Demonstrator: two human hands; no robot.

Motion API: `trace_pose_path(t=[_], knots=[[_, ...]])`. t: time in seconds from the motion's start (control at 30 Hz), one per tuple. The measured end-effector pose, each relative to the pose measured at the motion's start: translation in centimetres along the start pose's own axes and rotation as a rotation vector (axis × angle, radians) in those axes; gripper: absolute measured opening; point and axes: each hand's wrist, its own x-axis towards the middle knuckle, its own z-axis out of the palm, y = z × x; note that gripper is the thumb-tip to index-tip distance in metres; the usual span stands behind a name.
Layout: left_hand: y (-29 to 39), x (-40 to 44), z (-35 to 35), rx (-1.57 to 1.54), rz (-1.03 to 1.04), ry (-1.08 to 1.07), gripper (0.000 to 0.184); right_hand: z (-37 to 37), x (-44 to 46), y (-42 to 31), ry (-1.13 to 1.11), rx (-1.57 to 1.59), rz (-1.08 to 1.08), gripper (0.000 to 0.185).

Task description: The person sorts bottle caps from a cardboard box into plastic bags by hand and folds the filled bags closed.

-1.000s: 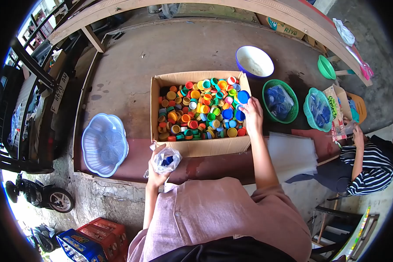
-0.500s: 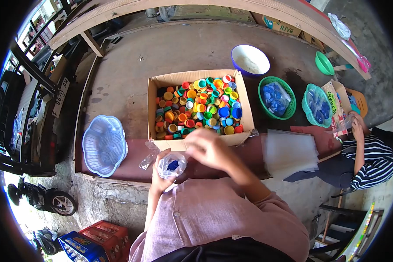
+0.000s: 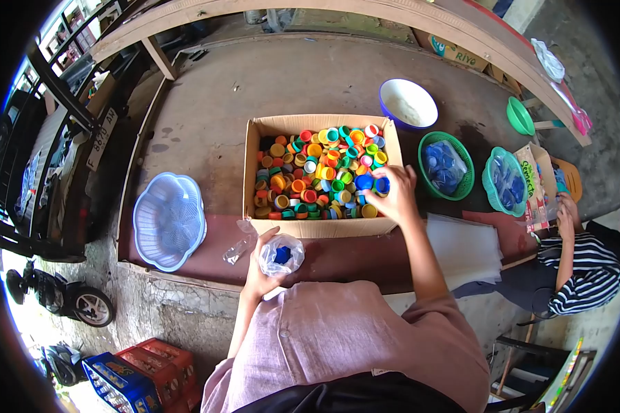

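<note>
The left hand [image 3: 257,274] gripped a clear plastic bag [image 3: 293,267] holding dark-blue caps [image 3: 282,255], before an open brown cardboard box [image 3: 324,228] of multicoloured round plastic caps [image 3: 310,167] on the brown surface [image 3: 207,103]. The right hand [image 3: 397,198] curved over bright-blue caps [image 3: 364,182] at the box's right; whether it grasped one, I couldn't tell.

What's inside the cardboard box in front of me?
The cardboard box holds heaped plastic caps: orange, yellow, green, blue, red, white. The right hand, over its right side, blocks part of the view there. Whatever lies beneath the top caps is covered.
</note>
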Motion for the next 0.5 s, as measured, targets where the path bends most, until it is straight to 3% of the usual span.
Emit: trace_pose_path(t=[0.03, 0.1, 0.17, 0.23, 0.3, 0.37, 0.43, 0.47, 0.5], knots=[[0.0, 0.1, 0.1, 0.000, -0.010, 0.008, 0.075, -0.3, -0.2, -2.9, 0.004, 0.249, 0.017, 0.030], [-0.2, 0.3, 0.3, -0.009, -0.031, 0.005, 0.077, 0.9, -1.4, -7.7, 0.026, 0.585, -0.178, 0.026], [-0.5, 0.2, 0.5, -0.063, -0.038, 0.013, 0.078, 2.1, -3.3, -11.3, -0.134, 0.640, -0.318, 0.025], [-0.6, 0.2, 0.9, -0.064, 0.000, 0.018, 0.078, 3.9, -4.9, -12.8, -0.241, 0.351, -0.451, 0.024], [-0.7, 0.2, 0.8, -0.032, -0.024, -0.013, 0.078, 4.2, -5.8, -12.2, -0.372, 0.286, -0.403, 0.025], [-0.4, 0.0, 0.7, -0.020, -0.056, -0.035, 0.078, 2.5, -4.4, -10.6, -0.330, 0.332, -0.369, 0.023], [0.0, -0.1, 0.5, -0.051, -0.078, -0.038, 0.077, 1.4, -2.3, -7.1, -0.118, 0.399, -0.158, 0.019], [0.1, 0.0, 0.5, -0.040, -0.066, -0.033, 0.077, 1.4, -1.4, -4.1, -0.039, 0.165, -0.064, 0.017], [0.2, 0.1, 0.4, -0.029, -0.052, -0.028, 0.077, 0.6, -0.7, -2.3, -0.047, -0.358, 0.007, 0.016]])
